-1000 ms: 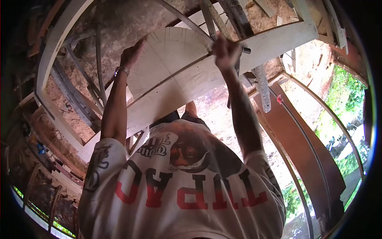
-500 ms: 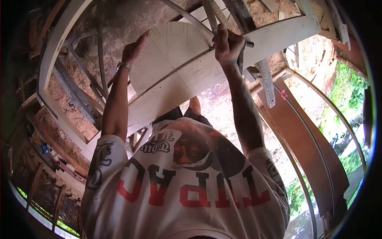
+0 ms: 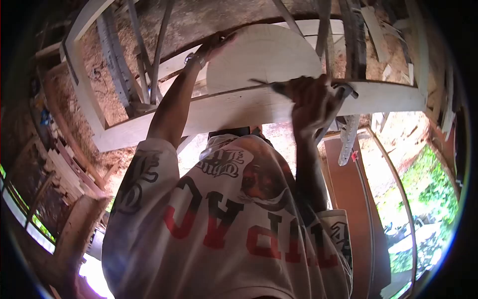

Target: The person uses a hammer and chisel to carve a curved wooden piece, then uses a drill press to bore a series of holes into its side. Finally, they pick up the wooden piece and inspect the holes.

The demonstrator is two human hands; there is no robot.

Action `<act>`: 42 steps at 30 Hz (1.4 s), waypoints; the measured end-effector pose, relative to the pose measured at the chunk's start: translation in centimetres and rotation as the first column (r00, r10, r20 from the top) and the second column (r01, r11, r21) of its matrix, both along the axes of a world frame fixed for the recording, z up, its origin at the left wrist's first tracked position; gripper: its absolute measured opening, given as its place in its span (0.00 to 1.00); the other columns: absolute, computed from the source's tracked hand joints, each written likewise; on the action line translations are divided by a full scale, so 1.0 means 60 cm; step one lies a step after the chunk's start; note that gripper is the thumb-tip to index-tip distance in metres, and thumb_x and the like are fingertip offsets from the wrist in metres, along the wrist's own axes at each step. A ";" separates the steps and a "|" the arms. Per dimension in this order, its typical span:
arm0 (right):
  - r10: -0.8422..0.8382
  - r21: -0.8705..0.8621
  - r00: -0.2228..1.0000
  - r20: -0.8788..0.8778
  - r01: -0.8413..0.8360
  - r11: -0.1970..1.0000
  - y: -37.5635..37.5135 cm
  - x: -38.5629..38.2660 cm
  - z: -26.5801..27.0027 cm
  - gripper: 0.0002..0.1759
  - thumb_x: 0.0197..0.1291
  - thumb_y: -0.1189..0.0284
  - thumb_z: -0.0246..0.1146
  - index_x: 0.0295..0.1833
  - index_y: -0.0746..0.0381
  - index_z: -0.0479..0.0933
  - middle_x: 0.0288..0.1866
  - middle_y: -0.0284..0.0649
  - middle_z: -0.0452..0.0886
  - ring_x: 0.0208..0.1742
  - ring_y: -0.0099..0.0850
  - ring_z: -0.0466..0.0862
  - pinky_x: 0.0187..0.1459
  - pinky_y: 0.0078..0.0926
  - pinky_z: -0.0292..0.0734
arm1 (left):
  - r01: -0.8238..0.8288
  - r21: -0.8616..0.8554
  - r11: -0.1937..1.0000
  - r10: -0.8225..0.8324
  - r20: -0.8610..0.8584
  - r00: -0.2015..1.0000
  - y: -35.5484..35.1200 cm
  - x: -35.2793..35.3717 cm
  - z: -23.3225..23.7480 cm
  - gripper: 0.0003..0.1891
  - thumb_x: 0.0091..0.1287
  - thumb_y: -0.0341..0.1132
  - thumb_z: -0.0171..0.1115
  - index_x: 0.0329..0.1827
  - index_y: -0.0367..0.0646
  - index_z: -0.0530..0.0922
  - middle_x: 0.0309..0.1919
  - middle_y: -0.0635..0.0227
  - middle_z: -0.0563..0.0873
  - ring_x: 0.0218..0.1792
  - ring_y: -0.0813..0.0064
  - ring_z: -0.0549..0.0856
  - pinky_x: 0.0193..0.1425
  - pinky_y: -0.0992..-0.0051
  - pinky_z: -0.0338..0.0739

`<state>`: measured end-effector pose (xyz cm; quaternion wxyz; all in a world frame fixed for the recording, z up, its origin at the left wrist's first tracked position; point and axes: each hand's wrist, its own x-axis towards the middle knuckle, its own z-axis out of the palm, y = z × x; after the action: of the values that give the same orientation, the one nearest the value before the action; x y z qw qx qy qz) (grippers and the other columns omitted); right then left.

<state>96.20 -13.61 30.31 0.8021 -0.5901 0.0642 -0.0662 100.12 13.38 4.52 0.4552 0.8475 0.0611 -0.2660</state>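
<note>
A pale wooden board with a rounded top (image 3: 264,52) stands along the upper edge of a long pale plank (image 3: 234,109). A dark seam runs between the two. My left hand (image 3: 215,46) holds the rounded board by its upper left edge, with part of the fingers in shadow. My right hand (image 3: 309,99), smeared by motion, is closed around a dark metal tool (image 3: 348,91) with a curved end, over the plank right of the rounded board. A thin dark tip juts left from this hand along the seam; I cannot tell the tool's exact kind.
Wooden frame pieces (image 3: 117,60) and slanting bars surround the plank. A brown panel (image 3: 351,184) with a thin rod (image 3: 366,199) leans at the right. Stacked wood strips (image 3: 64,169) lie at the left. Sawdust-coloured ground and greenery show beyond.
The view has turned, so the plank now lies nearly level. My right hand has rolled over from a raised fist, and the thin tip now points left along the seam. My left hand stays on the board's edge.
</note>
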 end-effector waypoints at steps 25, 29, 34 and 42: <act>0.317 -0.595 0.948 0.006 -0.251 0.763 0.225 -0.158 -0.157 0.08 0.68 0.78 0.62 0.33 0.65 0.75 0.24 0.48 0.73 0.21 0.47 0.76 0.25 0.39 0.69 | 0.096 0.451 0.887 -0.380 0.597 0.706 0.015 -0.157 -0.081 0.27 0.72 0.37 0.59 0.76 0.53 0.71 0.48 0.50 0.85 0.42 0.49 0.84 0.49 0.50 0.80; 0.254 -0.543 0.967 -0.006 -0.217 0.811 0.236 -0.154 -0.160 0.11 0.62 0.79 0.66 0.28 0.65 0.72 0.22 0.49 0.72 0.21 0.48 0.75 0.23 0.42 0.68 | 0.161 0.439 0.884 -0.390 0.500 0.773 0.024 -0.152 -0.069 0.30 0.67 0.33 0.62 0.75 0.52 0.72 0.52 0.52 0.84 0.45 0.51 0.84 0.50 0.53 0.80; 0.336 -0.362 0.940 0.066 -0.291 0.886 0.218 -0.147 -0.161 0.08 0.62 0.74 0.68 0.30 0.63 0.81 0.26 0.52 0.82 0.21 0.49 0.79 0.24 0.40 0.74 | 0.091 0.380 0.921 -0.262 0.430 0.864 0.013 -0.139 -0.030 0.25 0.70 0.31 0.61 0.71 0.54 0.75 0.41 0.51 0.86 0.37 0.47 0.86 0.41 0.53 0.83; 0.248 -0.399 0.968 0.036 -0.213 0.892 0.235 -0.140 -0.181 0.20 0.63 0.68 0.67 0.18 0.62 0.74 0.15 0.46 0.74 0.14 0.48 0.75 0.19 0.45 0.69 | 0.087 0.442 0.893 -0.323 0.495 0.807 0.034 -0.139 -0.078 0.23 0.75 0.30 0.55 0.73 0.52 0.71 0.37 0.44 0.85 0.32 0.41 0.85 0.33 0.47 0.79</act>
<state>87.81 0.50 19.45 0.6717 -0.7387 -0.0552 -0.0073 91.75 15.40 -0.13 0.2387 0.9635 -0.1150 -0.0387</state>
